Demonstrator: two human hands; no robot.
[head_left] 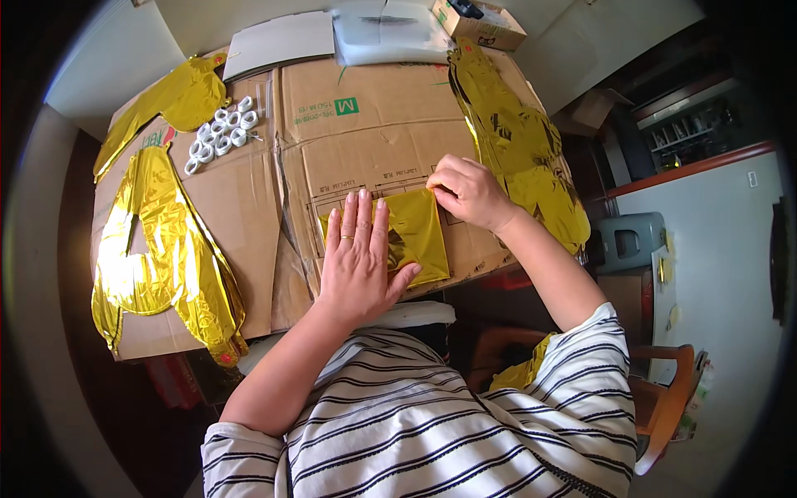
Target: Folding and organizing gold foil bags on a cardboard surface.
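A gold foil balloon point(422, 236), folded into a flat, roughly square packet, lies on the cardboard near the front edge. My left hand point(357, 257) rests flat over its left part, fingers stretched out and slightly apart, a ring on one of them. At the packet's upper right corner, my right hand point(466, 189) is closed in a pinch on the foil. The fingertips hide the exact spot they grip.
Flattened cardboard point(332, 158) covers the table. Deflated gold foil balloons lie at the left point(158, 249), the far left point(170, 95) and the right point(523, 141). White rolls point(220, 133), grey-white sheets point(278, 46), clear plastic bags point(390, 37) and a small box point(490, 29) sit farther back.
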